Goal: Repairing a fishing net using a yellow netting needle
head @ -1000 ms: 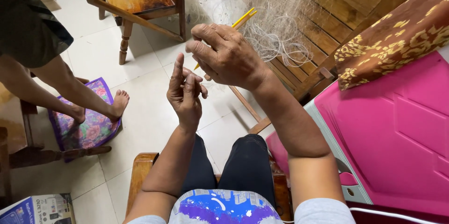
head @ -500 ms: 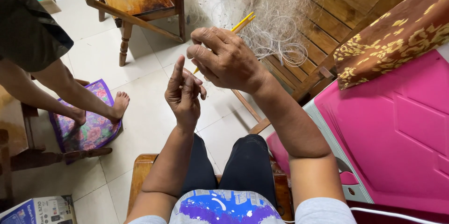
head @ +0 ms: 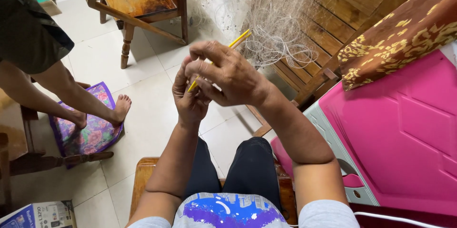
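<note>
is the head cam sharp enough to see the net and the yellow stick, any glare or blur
Head view: even, soft indoor light with faint shadows under the chair; the right hand, left hand and yellow stick are sharp; the net strands are fine and pale, merging in places; mild sheen on the floor tiles, no strong glare; edges bend slightly.

Your left hand [head: 190, 95] | raised at 12 o'clock before your chest, fingers curled inward, forearm rising from 7 o'clock || your right hand [head: 226, 73] | crossed over it at 1 o'clock, touching, fingers pinched closed, knuckles up, forearm slanting in from 5 o'clock
</note>
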